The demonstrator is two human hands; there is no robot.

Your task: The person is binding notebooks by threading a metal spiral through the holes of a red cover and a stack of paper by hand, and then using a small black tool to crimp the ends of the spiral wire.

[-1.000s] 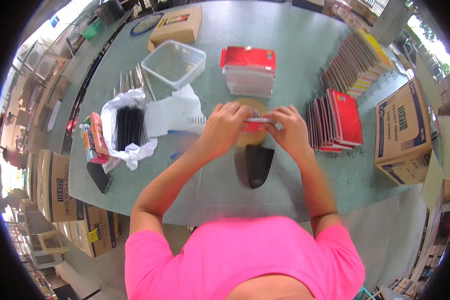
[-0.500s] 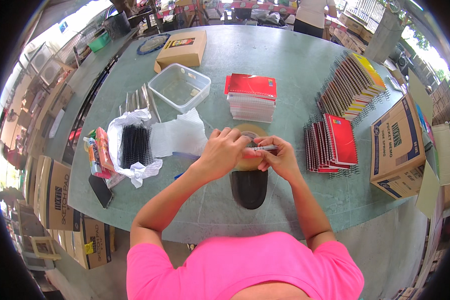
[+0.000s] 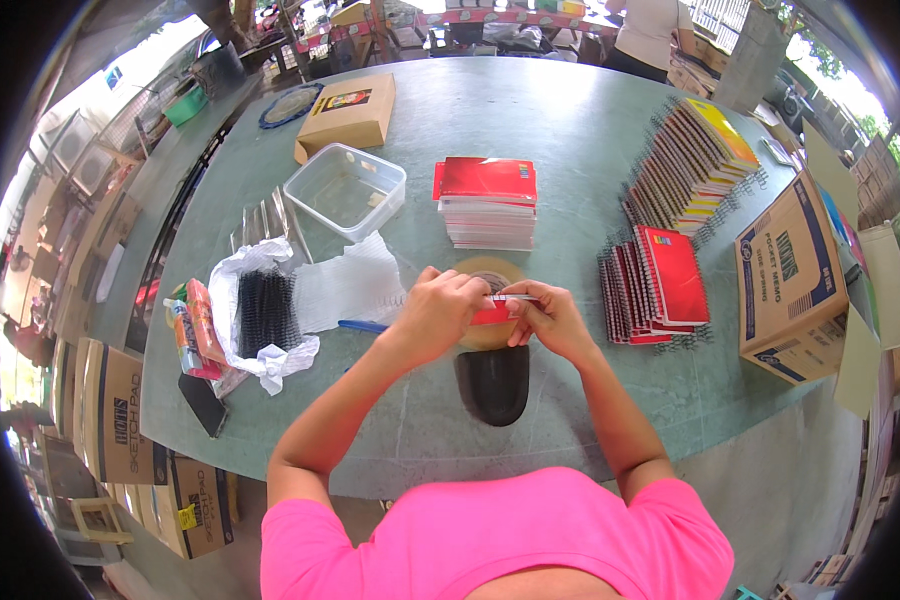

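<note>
The red notebook covers point(image 3: 485, 180) looked glossy above matt paper pages point(image 3: 486, 225); the tub point(image 3: 346, 205) was smooth, clear plastic, the carton point(image 3: 785, 275) matt cardboard, the tabletop point(image 3: 580, 430) smooth and faintly shiny, the shirt point(image 3: 500, 535) matt cloth.

Bright daylight, upper sides blown out; pale sheen on tabletop point(image 3: 570, 110); edges bowed.

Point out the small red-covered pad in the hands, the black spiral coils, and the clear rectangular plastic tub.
Small red-covered pad point(image 3: 491, 316), head view: red cover.
Black spiral coils point(image 3: 266, 312), head view: middle of the bundle.
Clear rectangular plastic tub point(image 3: 344, 194), head view: inside floor.
</note>
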